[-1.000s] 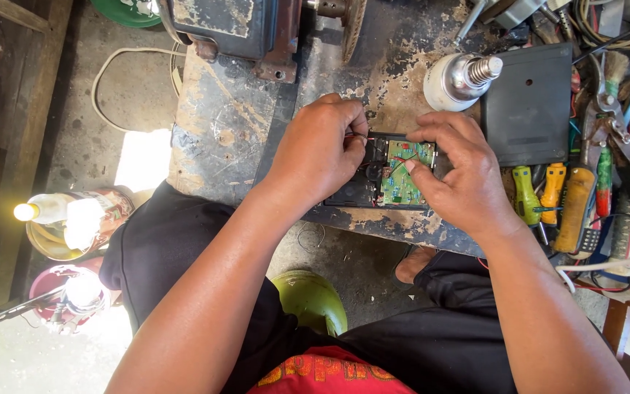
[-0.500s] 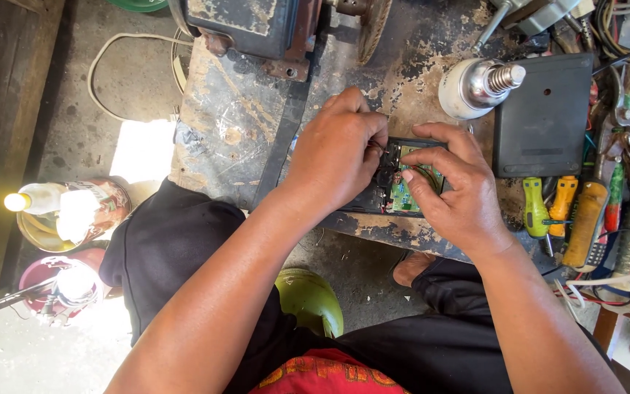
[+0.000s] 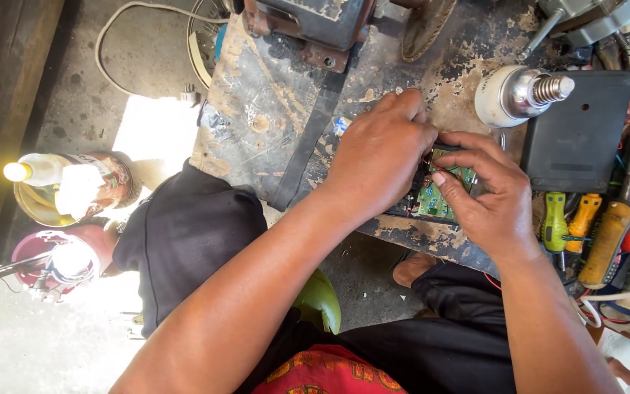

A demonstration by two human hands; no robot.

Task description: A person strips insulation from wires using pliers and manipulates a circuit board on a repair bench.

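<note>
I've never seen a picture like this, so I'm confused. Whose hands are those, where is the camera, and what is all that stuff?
The camera sits on a person's head and looks down, so you see their own two arms. The left hand and right hand both grip a small green circuit board on a worn, scratched workbench. Beside it lie a light bulb, a flat black case and screwdrivers with green and orange handles. On the floor to the left stands a bottle in a tin.
</note>
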